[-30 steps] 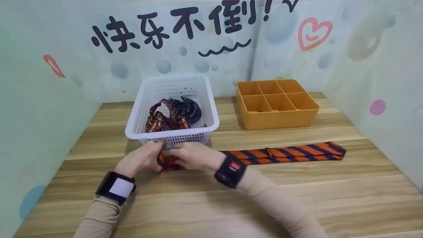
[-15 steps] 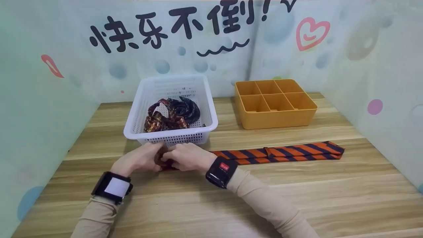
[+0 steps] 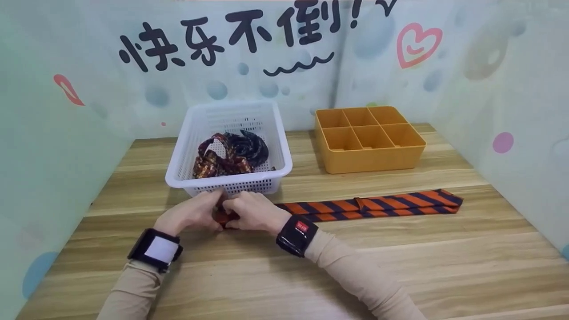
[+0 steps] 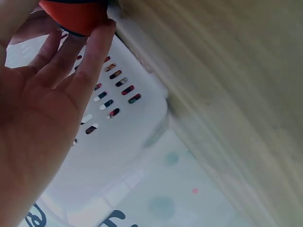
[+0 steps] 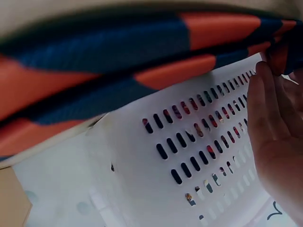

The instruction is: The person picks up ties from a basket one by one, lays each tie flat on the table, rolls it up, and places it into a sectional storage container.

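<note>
An orange and navy striped tie (image 3: 378, 205) lies flat on the wooden table (image 3: 311, 266), running right from my hands. Its left end is a small roll (image 3: 224, 216) squeezed between both hands just in front of the white basket (image 3: 229, 178). My left hand (image 3: 195, 212) grips the roll from the left, fingers curled on it (image 4: 78, 19). My right hand (image 3: 249, 211) pinches it from the right. In the right wrist view the striped tie (image 5: 142, 71) fills the top, with the basket wall (image 5: 189, 156) behind it.
The white basket holds two dark patterned rolled ties (image 3: 231, 153). An orange tray (image 3: 371, 160) with several compartments stands at the back right. Pastel walls enclose the table on the left, back and right.
Both hands have stayed in place at the tie's left end; the striped cloth seen between them earlier is now mostly hidden inside the fingers, and the tie's wide end has barely moved.
</note>
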`<state>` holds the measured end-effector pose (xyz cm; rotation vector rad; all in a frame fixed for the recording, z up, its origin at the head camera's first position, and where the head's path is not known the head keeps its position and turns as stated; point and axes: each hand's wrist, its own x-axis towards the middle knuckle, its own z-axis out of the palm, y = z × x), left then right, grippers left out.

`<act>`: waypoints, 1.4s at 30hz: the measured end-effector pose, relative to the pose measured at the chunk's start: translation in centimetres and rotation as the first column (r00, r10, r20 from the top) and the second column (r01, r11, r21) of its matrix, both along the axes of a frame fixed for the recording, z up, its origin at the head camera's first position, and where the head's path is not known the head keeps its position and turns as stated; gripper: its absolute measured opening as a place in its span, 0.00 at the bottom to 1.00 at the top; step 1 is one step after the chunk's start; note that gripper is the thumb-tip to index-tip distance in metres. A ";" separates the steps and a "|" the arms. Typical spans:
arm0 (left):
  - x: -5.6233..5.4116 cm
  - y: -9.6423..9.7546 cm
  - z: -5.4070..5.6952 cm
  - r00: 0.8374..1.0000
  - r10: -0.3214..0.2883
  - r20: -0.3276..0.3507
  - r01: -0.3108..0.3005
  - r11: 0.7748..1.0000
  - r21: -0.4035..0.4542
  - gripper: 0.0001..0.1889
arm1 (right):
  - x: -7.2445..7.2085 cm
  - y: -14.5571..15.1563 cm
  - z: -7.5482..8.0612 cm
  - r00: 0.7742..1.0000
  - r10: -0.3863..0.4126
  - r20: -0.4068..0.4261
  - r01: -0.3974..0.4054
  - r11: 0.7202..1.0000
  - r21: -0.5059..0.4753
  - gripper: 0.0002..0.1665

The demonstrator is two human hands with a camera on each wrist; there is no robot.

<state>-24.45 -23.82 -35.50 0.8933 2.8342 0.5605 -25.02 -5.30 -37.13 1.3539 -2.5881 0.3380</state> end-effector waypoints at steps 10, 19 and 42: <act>-0.3 0.8 1.1 0.999 -0.037 0.038 0.038 0.999 -0.029 0.24 | -0.1 0.4 0.7 0.983 -0.131 0.131 0.130 0.991 0.013 0.25; -0.5 1.7 0.1 0.997 -0.043 -0.065 0.043 0.999 -0.002 0.30 | 0.3 0.6 1.1 0.960 -0.215 0.180 0.207 0.976 0.062 0.26; -0.8 2.0 0.2 0.997 -0.070 -0.036 0.073 0.994 0.084 0.27 | 0.3 1.3 1.8 0.903 -0.345 0.255 0.347 0.937 0.038 0.33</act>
